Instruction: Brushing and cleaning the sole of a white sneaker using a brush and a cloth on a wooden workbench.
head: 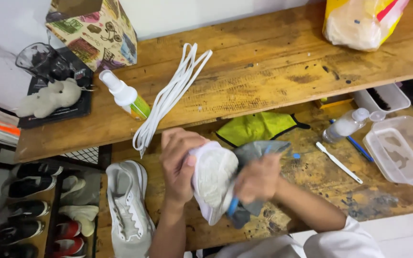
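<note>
From where I'm standing, the person is wearing a white short-sleeved top, sleeve ending above the elbow on the right arm. Both forearms are showing bare, and no rings, watch or gloves are showing on either hand's fingers.

White shoe is sitting against a grey cloth, white laces are lying far left, lime-yellow cloth is showing black trim.

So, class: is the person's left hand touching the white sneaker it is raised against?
Touching. The head view shows the left hand wrapped around the white sneaker, fingers pressed onto its upper with no gap.
</note>
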